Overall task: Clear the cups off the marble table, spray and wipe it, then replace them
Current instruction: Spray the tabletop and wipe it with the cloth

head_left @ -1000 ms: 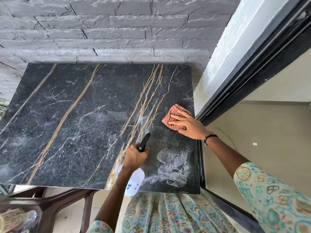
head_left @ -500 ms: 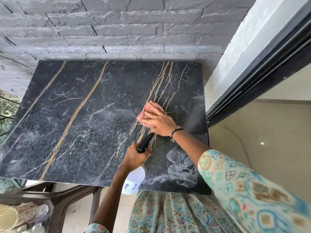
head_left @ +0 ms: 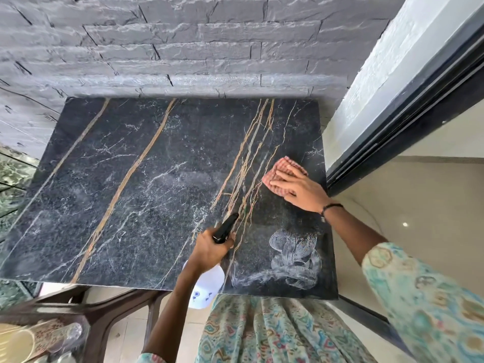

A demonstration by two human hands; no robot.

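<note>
You're pressing the cloth [head_left: 281, 176] flat under your right hand [head_left: 301, 189] to wipe the worktop [head_left: 131, 192]; your left hand [head_left: 209, 248] is grasping the sprayer [head_left: 225, 227], ready.

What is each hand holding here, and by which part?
The left hand grips the spray bottle at its black trigger head. The right hand grips nothing: its flat fingers press the red checked cloth onto the marble table.

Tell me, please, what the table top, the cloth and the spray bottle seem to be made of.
Table top: polished dark stone, likely marble, with gold and white veins. Cloth: soft woven fabric, red checked, folded. Spray bottle: probably plastic, smooth white body, black nozzle.
</note>
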